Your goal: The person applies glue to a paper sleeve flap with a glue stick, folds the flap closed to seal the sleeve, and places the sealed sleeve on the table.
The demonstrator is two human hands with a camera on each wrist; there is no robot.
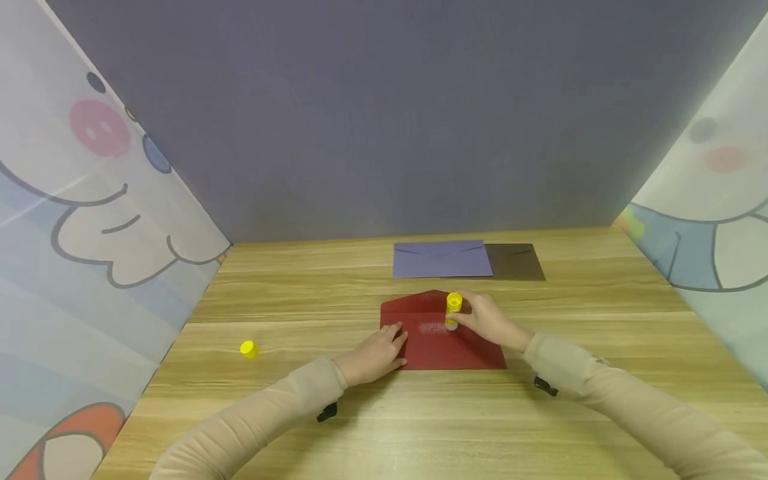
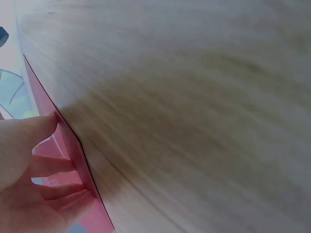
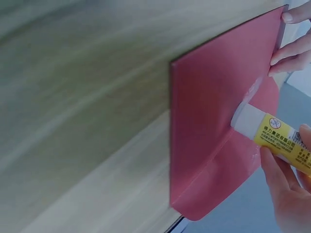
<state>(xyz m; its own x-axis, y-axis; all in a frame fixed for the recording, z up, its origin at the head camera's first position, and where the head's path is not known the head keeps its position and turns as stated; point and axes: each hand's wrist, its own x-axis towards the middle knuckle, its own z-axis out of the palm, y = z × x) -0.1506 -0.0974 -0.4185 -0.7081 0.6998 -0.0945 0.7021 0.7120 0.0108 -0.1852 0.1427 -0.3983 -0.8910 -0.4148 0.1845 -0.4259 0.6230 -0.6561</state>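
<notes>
A red envelope [image 1: 450, 353] lies on the table with its flap opened away from the person. My right hand [image 1: 489, 321] grips a yellow glue stick [image 3: 279, 138], its white end down against the envelope just below the flap fold. A whitish glue smear [image 1: 431, 328] shows beside that end. At the envelope's left edge, my left hand [image 1: 373, 355] rests with spread fingers on the paper; the left wrist view shows its fingertips [image 2: 85, 196] touching the red paper.
A yellow cap [image 1: 249, 349] stands on the table to the left. Behind the red envelope, a purple envelope [image 1: 441, 260] partly covers a dark brown envelope [image 1: 516, 262]. A grey panel [image 1: 414, 120] rises at the table's back, with cartoon-printed walls at both sides.
</notes>
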